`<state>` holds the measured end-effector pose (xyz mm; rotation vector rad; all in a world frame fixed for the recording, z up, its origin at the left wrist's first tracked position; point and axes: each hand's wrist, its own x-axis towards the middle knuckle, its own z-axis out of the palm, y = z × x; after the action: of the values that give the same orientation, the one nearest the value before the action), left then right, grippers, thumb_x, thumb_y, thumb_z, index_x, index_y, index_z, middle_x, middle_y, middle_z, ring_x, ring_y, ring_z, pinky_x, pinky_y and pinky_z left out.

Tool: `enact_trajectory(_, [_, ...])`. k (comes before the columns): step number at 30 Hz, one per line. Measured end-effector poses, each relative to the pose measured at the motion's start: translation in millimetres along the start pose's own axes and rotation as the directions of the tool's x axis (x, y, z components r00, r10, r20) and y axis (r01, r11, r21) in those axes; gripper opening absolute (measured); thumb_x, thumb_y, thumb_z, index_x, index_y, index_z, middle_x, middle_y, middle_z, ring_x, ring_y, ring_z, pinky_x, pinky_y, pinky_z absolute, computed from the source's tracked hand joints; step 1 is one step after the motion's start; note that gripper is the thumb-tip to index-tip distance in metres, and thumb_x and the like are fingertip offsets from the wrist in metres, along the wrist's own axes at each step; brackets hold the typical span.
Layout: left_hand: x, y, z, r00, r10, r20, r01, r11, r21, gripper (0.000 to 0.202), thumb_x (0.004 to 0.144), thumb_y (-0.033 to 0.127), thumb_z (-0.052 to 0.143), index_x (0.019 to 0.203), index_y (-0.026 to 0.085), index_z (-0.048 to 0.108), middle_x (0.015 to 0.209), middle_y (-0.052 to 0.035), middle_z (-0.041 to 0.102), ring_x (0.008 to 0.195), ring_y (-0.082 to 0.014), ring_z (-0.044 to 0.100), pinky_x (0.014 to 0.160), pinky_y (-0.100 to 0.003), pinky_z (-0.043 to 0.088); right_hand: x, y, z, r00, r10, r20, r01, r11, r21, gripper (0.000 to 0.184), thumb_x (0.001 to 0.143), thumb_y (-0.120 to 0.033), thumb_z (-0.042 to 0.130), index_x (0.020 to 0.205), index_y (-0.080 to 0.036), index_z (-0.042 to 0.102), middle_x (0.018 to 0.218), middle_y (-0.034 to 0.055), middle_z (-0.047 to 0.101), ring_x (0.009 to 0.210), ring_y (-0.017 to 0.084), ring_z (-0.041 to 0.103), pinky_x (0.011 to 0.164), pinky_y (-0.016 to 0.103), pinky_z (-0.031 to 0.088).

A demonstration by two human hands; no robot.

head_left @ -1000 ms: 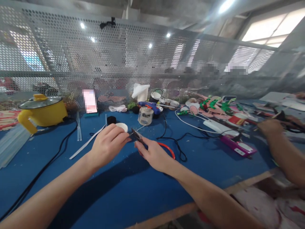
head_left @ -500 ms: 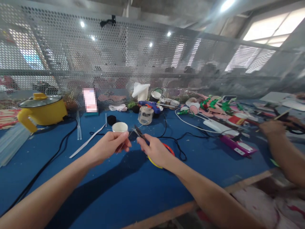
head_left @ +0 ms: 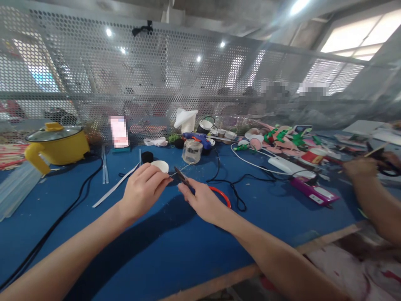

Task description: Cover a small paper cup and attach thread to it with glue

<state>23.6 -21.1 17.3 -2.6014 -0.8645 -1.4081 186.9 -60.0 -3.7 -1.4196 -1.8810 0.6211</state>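
My left hand (head_left: 144, 188) pinches a thin, pale, wire-like strand (head_left: 184, 168) between thumb and fingertips. The strand runs to the right, past the dark jaws of the pliers (head_left: 181, 174). My right hand (head_left: 203, 200) is closed around these pliers, with a red curved handle showing behind the wrist. The jaws point up and left, close to my left fingertips; whether they touch the strand I cannot tell. Just behind my left hand stands a white cup (head_left: 161, 166), partly hidden by it. A clear jar (head_left: 192, 151) is beyond the jaws.
A black round piece (head_left: 147, 157) and a white strip (head_left: 115, 186) lie left of the cup. A yellow pot (head_left: 59, 144) is far left. Behind the jar lies a blue glue gun (head_left: 200, 140). Black cords and a purple device (head_left: 313, 191) lie right, near another person's hand (head_left: 360, 169).
My left hand has rolled over, its back now upward, and shifted slightly toward the pliers. The white cup seems moved or tilted to the right. The yellow handle is no longer visible.
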Motion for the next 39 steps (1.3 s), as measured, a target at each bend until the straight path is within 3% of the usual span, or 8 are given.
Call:
enact_trajectory(4, [-1,10,8.2,0.654,-0.656,0.375,0.726,0.407,-0.554,0.02,0.067,0.031,0.061,0.057,0.014,0.055,0.052,0.0005,0.052,0.045,-0.0075,0.044,0.046,-0.022,0.035,1,4,3,0.999,0.014,-0.03,-0.014,1.0,-0.001,0.026,0.084,-0.038,0.034,0.075,-0.017,0.048,0.061,0.0013,0.052,0.052,0.012,0.046,0.051,0.025,0.034])
enact_trajectory(8, [0,14,11.6,0.425,-0.64,0.64,0.8,-0.066,-0.597,0.024,0.062,0.033,0.064,0.057,0.014,0.051,0.048,0.0038,0.046,0.041,-0.0045,0.038,0.043,-0.018,0.031,2,4,2,0.999,0.017,-0.038,-0.018,1.0,-0.022,0.026,0.084,-0.037,0.035,0.075,-0.017,0.048,0.061,0.0017,0.053,0.052,0.012,0.046,0.051,0.025,0.034])
enact_trajectory(15, [5,22,-15.0,0.798,-0.408,0.443,0.446,0.895,0.02,0.04,0.083,0.037,0.032,0.059,0.015,0.055,0.054,-0.003,0.055,0.049,-0.0119,0.047,0.05,-0.024,0.034,8,7,-6,0.993,0.083,-0.083,-0.087,0.995,-0.051,0.029,0.084,-0.038,0.035,0.067,-0.017,0.047,0.057,0.0018,0.052,0.054,0.014,0.049,0.056,0.026,0.035])
enact_trajectory(19, [8,16,-20.7,0.985,0.052,0.166,-0.099,0.952,0.291,0.021,0.082,0.022,0.04,0.073,0.015,0.058,0.071,-0.0064,0.06,0.065,-0.0154,0.052,0.059,-0.026,0.041,7,7,-4,0.995,0.079,-0.059,-0.082,0.996,-0.041,0.029,0.083,-0.038,0.035,0.067,-0.017,0.047,0.054,0.0005,0.05,0.051,0.013,0.046,0.052,0.024,0.034])
enact_trajectory(26, [1,-5,-2.8,0.92,0.373,0.115,-0.39,0.862,0.323,0.01,0.077,0.016,0.051,0.07,0.015,0.058,0.066,-0.005,0.06,0.063,-0.0145,0.05,0.062,-0.028,0.044,2,3,2,1.0,0.008,-0.028,-0.009,1.0,-0.027,0.026,0.084,-0.037,0.035,0.073,-0.017,0.047,0.06,0.0012,0.052,0.051,0.012,0.046,0.05,0.024,0.033])
enact_trajectory(30, [-2,-2,2.1,1.0,-0.005,0.025,0.005,1.0,-0.008,0.01,0.073,0.02,0.056,0.065,0.016,0.059,0.063,-0.0028,0.059,0.059,-0.0118,0.05,0.059,-0.025,0.043,2,5,3,0.999,0.016,-0.031,-0.017,0.999,-0.043,0.026,0.084,-0.038,0.035,0.074,-0.017,0.048,0.061,0.0019,0.054,0.051,0.013,0.047,0.05,0.024,0.033])
enact_trajectory(36, [-2,6,12.5,0.535,-0.647,0.543,0.791,0.157,-0.591,0.025,0.064,0.035,0.062,0.055,0.014,0.052,0.05,0.0029,0.048,0.042,-0.0051,0.038,0.043,-0.019,0.032,3,5,3,0.998,0.005,-0.07,-0.009,0.998,-0.057,0.024,0.084,-0.035,0.037,0.081,-0.016,0.051,0.071,0.0056,0.06,0.061,0.015,0.054,0.055,0.026,0.036])
enact_trajectory(39, [3,8,2.9,0.561,-0.604,0.567,0.822,0.324,-0.468,0.029,0.07,0.041,0.054,0.057,0.014,0.054,0.054,0.0007,0.052,0.043,-0.0064,0.04,0.044,-0.02,0.031,6,6,0,0.995,0.028,-0.094,-0.037,0.994,-0.1,0.025,0.084,-0.035,0.037,0.08,-0.015,0.053,0.068,0.0061,0.06,0.06,0.016,0.054,0.055,0.026,0.036])
